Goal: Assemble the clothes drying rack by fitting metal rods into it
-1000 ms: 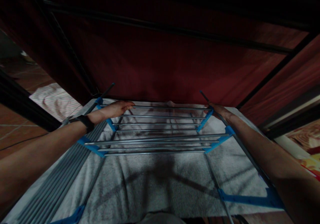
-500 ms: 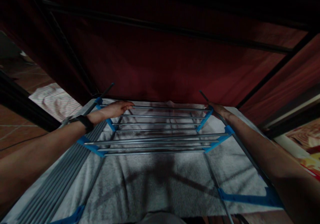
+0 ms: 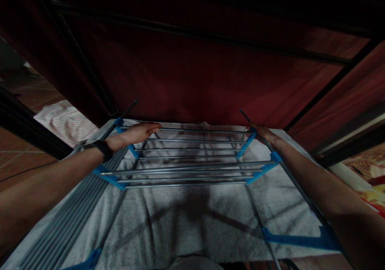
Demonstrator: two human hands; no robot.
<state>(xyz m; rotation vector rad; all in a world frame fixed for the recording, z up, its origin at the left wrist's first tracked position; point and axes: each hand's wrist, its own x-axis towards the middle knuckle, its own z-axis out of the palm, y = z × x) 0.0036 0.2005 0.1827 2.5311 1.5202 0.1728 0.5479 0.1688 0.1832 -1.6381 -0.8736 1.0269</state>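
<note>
A drying rack with grey metal rods (image 3: pixel 186 167) and blue plastic brackets (image 3: pixel 264 168) stands in front of me on a light cloth. My left hand (image 3: pixel 142 132), below a dark wristband, lies over the left part of the farthest rod with its fingers closed around it. At the far right corner, my right hand (image 3: pixel 261 131) grips the rack by the side tube and a blue bracket. Its fingertips are partly hidden behind that corner. Along the left side runs a bank of parallel rods (image 3: pixel 69 218), and another blue bracket (image 3: pixel 300 240) lies low at the right.
The light grey cloth (image 3: pixel 180 238) spreads under the rack. Dark red panels (image 3: pixel 192 81) with black framing rise just behind it. A striped cloth (image 3: pixel 66 119) lies on the tiled floor (image 3: pixel 18 157) at the left, and patterned fabric (image 3: pixel 369 165) shows at the right.
</note>
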